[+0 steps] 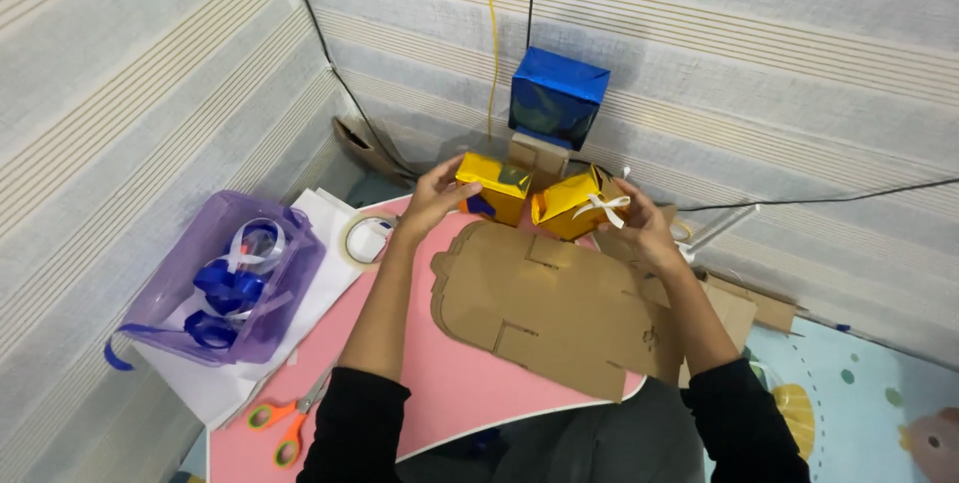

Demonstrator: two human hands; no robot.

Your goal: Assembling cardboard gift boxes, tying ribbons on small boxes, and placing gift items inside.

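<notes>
The left hand (432, 195) grips a small box wrapped in gold foil (493, 186), fingers curled over its near edge and thumb on its side. The right hand (639, 223) holds a second gold-wrapped box (567, 205), this one tilted and carrying a white ribbon bow (603, 207) pinched at the fingertips. The two gold boxes sit just beside each other, raised a little above the far edge of a pink board (440, 383) that serves as the work surface.

Under the forearms lies a flat, die-cut brown cardboard box blank (544, 308), resting on the pink board. Behind the gold boxes stands a larger box wrapped in shiny blue foil (555, 95), perched on a small cardboard piece against the striped wall (759, 53).

Left of the left hand a roll of clear tape (365, 239) lies on white paper sheets (215, 388). Further left is a translucent purple bag (195, 273) holding blue and white ribbon curls (232, 283). Orange-handled scissors (283, 423) lie at the near left corner of the board. More cardboard scraps (744, 308) lie to the right, on a patterned play mat (869, 403).
</notes>
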